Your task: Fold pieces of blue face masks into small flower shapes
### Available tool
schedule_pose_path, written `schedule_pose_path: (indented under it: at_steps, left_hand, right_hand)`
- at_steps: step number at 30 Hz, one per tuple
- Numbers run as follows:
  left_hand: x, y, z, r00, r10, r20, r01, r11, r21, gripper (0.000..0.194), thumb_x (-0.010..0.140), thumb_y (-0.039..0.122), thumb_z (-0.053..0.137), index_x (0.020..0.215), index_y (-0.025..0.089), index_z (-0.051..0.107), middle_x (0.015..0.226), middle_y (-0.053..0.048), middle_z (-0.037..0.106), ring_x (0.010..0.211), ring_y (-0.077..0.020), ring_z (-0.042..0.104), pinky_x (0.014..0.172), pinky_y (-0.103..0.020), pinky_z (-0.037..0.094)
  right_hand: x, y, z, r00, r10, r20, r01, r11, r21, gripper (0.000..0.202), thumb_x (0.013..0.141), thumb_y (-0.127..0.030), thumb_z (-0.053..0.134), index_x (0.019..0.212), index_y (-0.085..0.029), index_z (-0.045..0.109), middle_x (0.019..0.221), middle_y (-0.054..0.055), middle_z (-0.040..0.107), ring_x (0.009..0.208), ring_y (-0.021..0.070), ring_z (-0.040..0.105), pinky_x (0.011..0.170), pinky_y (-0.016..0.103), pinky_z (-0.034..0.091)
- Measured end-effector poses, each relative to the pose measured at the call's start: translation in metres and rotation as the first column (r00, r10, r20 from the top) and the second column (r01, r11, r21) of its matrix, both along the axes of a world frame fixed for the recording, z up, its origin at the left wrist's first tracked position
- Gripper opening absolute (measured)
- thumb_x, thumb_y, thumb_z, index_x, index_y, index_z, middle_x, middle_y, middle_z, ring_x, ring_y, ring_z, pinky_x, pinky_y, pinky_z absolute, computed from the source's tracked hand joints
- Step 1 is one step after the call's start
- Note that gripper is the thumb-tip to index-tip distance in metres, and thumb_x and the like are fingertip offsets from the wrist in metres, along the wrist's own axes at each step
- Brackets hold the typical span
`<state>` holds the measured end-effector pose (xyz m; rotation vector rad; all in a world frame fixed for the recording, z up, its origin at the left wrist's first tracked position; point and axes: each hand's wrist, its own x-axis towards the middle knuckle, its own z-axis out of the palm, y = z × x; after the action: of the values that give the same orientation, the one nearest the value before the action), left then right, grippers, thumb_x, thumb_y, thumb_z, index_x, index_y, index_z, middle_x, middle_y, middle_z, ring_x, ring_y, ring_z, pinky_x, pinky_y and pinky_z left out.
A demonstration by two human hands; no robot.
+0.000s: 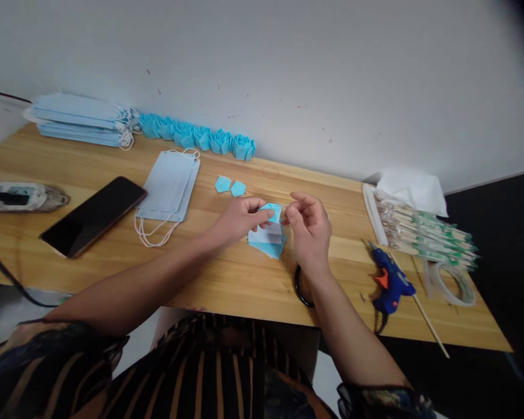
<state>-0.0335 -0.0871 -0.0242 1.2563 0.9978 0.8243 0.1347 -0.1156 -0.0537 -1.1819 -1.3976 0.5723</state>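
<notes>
My left hand (247, 216) is closed, pinching a small light-blue fabric piece (276, 210) between thumb and fingers. Just to its right hovers my right hand (309, 227), fingers curled and thumb close to them; anything between them is too small to make out. Beneath the held piece, blue and white cut fabric (268, 247) lies on the wooden table (227, 279). Two blue pentagon-shaped pieces (230, 185) rest side by side beyond my left hand. A black loop (301, 288) shows partly from under my right wrist.
Face masks (170, 180) lie left of centre, near a phone (94, 216). A mask stack (81, 119) and a row of blue fabric flowers (196, 137) line the wall. Right are a blue glue gun (390, 282), a thin stick (430, 323), wrapped sticks (428, 230) and a tape roll (454, 285).
</notes>
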Motion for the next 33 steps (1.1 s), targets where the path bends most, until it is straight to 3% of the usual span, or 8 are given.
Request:
schedule_pose_path:
  at_steps: [3,5,8,14,33]
  left_hand:
    - [0.001,-0.001,0.002,0.999,0.031,-0.009,-0.032,0.999,-0.036,0.019,0.083,0.019,0.066,0.066,0.016,0.060,0.061,0.003,0.060,0.054,-0.0073,0.050,0.055,-0.021,0.041]
    - [0.001,-0.001,0.002,1.000,0.028,-0.001,-0.028,0.999,-0.040,0.020,0.084,0.018,0.065,0.065,0.016,0.060,0.062,0.003,0.060,0.055,-0.0074,0.050,0.055,-0.021,0.041]
    - [0.001,-0.002,0.001,0.999,0.020,0.025,-0.020,1.000,-0.022,0.020,0.084,0.019,0.066,0.065,0.016,0.060,0.062,0.003,0.060,0.055,-0.0072,0.051,0.055,-0.020,0.041]
    - [0.001,-0.003,0.000,0.999,0.002,0.048,-0.001,1.000,-0.028,0.019,0.082,0.022,0.068,0.066,0.016,0.059,0.062,0.002,0.060,0.055,-0.0072,0.051,0.054,-0.020,0.041]
    - [0.003,-0.004,0.004,0.998,0.041,0.049,-0.039,0.998,-0.053,0.023,0.085,0.015,0.065,0.064,0.016,0.057,0.058,0.004,0.056,0.051,-0.0050,0.047,0.050,-0.018,0.037]
  right_hand:
    - [0.004,-0.003,0.007,0.953,-0.145,0.264,0.073,0.962,0.263,0.010,0.098,-0.031,0.062,0.093,-0.024,0.067,0.084,0.001,0.071,0.075,0.0159,0.067,0.068,0.032,0.055]
    - [0.006,-0.004,0.010,0.889,-0.204,0.410,0.020,0.911,0.411,0.009,0.098,-0.024,0.061,0.091,-0.024,0.067,0.084,0.001,0.073,0.078,0.0173,0.068,0.071,0.034,0.055]
    - [0.006,-0.004,0.012,0.804,-0.262,0.534,-0.054,0.861,0.505,0.010,0.097,-0.016,0.062,0.096,-0.024,0.068,0.086,0.002,0.075,0.080,0.0180,0.069,0.074,0.035,0.054]
    - [0.005,-0.003,0.012,0.750,-0.321,0.579,-0.071,0.830,0.553,0.011,0.097,-0.015,0.063,0.100,-0.024,0.069,0.087,0.003,0.073,0.079,0.0176,0.067,0.074,0.033,0.052]
    - [0.006,-0.005,0.011,0.704,-0.338,0.624,-0.073,0.840,0.537,0.011,0.098,-0.018,0.062,0.099,-0.027,0.068,0.086,0.003,0.072,0.079,0.0187,0.066,0.074,0.035,0.052]
